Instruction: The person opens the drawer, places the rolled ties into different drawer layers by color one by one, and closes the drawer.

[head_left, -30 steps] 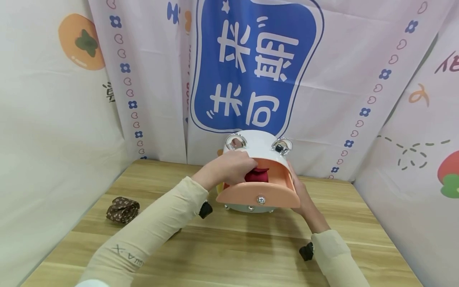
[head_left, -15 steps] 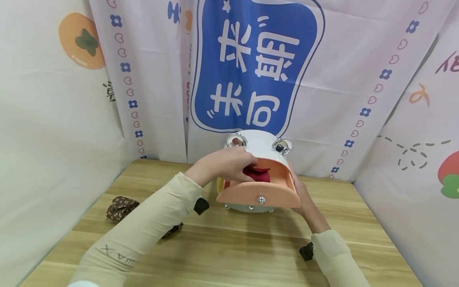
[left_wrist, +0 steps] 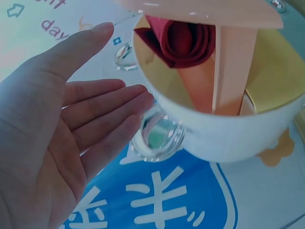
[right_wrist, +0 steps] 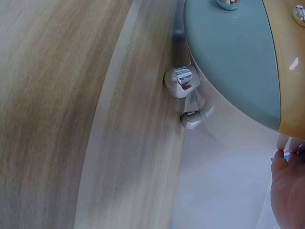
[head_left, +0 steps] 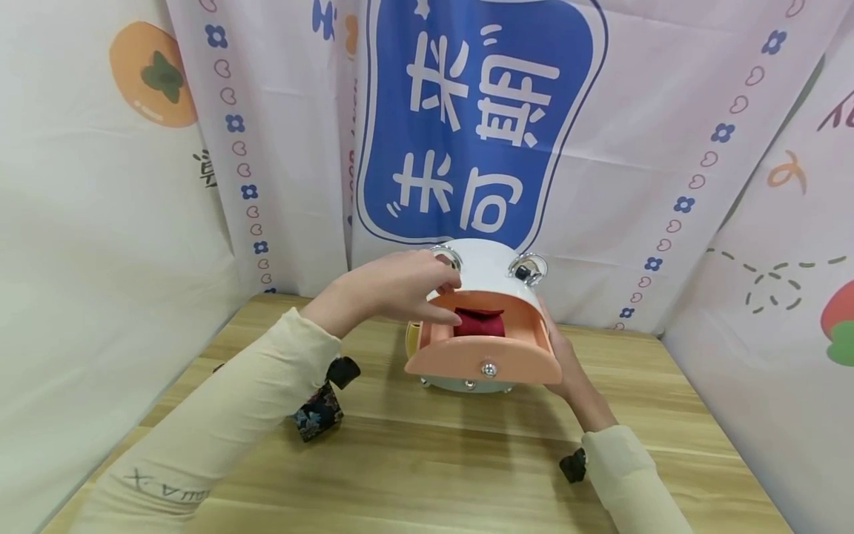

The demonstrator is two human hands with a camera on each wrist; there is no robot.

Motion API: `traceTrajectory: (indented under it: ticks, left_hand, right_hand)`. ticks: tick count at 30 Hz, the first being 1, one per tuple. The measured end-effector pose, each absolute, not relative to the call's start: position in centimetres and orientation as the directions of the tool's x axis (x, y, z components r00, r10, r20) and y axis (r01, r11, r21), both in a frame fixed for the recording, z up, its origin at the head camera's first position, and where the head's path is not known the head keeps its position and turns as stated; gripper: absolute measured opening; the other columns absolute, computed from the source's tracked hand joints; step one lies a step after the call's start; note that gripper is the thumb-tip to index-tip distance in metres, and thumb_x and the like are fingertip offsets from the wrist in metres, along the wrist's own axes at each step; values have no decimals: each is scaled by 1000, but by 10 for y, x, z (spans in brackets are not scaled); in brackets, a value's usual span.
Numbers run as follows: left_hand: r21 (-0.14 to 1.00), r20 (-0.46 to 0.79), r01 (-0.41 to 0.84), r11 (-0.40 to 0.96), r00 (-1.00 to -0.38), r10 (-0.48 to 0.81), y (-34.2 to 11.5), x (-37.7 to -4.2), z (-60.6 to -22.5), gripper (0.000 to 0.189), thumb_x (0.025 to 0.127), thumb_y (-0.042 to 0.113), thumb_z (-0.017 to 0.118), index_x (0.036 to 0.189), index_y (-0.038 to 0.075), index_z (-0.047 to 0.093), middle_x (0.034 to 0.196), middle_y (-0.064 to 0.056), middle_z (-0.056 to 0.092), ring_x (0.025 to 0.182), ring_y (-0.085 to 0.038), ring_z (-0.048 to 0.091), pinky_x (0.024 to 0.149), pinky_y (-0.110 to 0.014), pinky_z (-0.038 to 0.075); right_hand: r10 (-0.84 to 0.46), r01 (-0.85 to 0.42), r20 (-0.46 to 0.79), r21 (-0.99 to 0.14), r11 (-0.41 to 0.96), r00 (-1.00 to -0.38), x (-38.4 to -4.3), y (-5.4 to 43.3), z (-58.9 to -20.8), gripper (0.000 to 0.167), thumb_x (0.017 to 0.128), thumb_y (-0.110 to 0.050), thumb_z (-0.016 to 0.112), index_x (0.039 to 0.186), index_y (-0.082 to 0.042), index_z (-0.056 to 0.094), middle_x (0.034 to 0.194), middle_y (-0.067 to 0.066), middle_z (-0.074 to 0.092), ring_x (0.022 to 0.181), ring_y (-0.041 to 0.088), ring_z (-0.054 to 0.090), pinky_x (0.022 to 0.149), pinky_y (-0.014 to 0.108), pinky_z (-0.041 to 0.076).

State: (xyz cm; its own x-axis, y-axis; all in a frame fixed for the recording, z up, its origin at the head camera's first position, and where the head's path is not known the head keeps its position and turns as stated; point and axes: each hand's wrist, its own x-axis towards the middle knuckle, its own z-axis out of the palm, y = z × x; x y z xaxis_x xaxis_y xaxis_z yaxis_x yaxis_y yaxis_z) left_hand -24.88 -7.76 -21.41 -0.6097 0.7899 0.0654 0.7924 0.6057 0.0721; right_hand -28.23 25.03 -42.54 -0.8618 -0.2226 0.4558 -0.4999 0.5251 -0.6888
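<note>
A small white drawer cabinet with silver rings on top stands at the back of the table. Its peach top drawer is pulled out. Inside lies a rolled red cloth, whose spiral end shows in the left wrist view. My left hand hovers at the drawer's left side, fingers extended, palm bare, apart from the roll. Against the cabinet's right side rests my right hand; its fingertips touch the white shell in the right wrist view, and most of that hand is out of frame there.
A dark floral folded cloth lies on the wooden table, partly behind the left sleeve. Below the top drawer is a blue-green drawer front with a silver knob. Printed curtains enclose the table's back and sides.
My left hand has let go of the red roll and drawn out of the drawer to the left, its fingers spreading. The sleeve now covers most of the brown patterned roll. The right hand stays put.
</note>
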Motion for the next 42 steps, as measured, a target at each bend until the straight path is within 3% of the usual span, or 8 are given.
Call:
traceTrajectory:
  ticks: [5,9,12,22,28,42]
  left_hand:
    - [33,122,790,612,-611,782,-92,-244,-210,38,96,44,76,114,10,73,113,-6,78,104,-22,74,95,-41,59]
    - [2,188,769,639,-628,755,-101,-237,-210,32,95,46,77,100,14,73,95,0,78,84,-16,71,79,-37,60]
    - [8,257,743,669,-648,717,-108,-228,-211,28,95,44,77,96,16,75,88,4,77,79,-13,70,73,-34,59]
    - [144,491,759,635,-612,620,-110,-189,-227,16,90,25,83,94,10,79,86,2,80,76,-8,74,70,-24,60]
    - [223,555,776,590,-598,578,-97,-168,-247,13,91,21,80,94,9,79,86,1,81,76,-8,76,71,-19,59]
    - [420,640,725,546,-664,388,-64,-156,-316,10,87,20,83,86,11,78,78,3,79,68,-4,73,65,-13,55]
  right_hand:
    - [-226,-507,463,-683,525,-857,-282,250,-425,110,90,-7,77,171,-30,6,167,20,41,146,42,48,119,62,38]
    - [-226,-506,462,-683,526,-858,-282,250,-425,109,91,-7,76,171,-31,6,167,20,40,147,42,47,120,63,37]
    - [-226,-506,460,-685,524,-858,-282,250,-425,109,91,-6,75,171,-32,5,167,20,40,147,41,47,120,62,37]
    - [-222,-506,463,-684,525,-858,-281,251,-423,108,91,-2,72,171,-27,5,167,20,40,146,40,48,120,61,37]
    - [-216,-499,458,-694,519,-862,-281,251,-423,110,92,-3,72,170,-35,3,169,19,37,148,40,45,121,61,35]
    - [-213,-491,450,-703,515,-867,-279,247,-425,108,93,-4,72,170,-36,5,168,19,39,147,40,46,121,61,36]
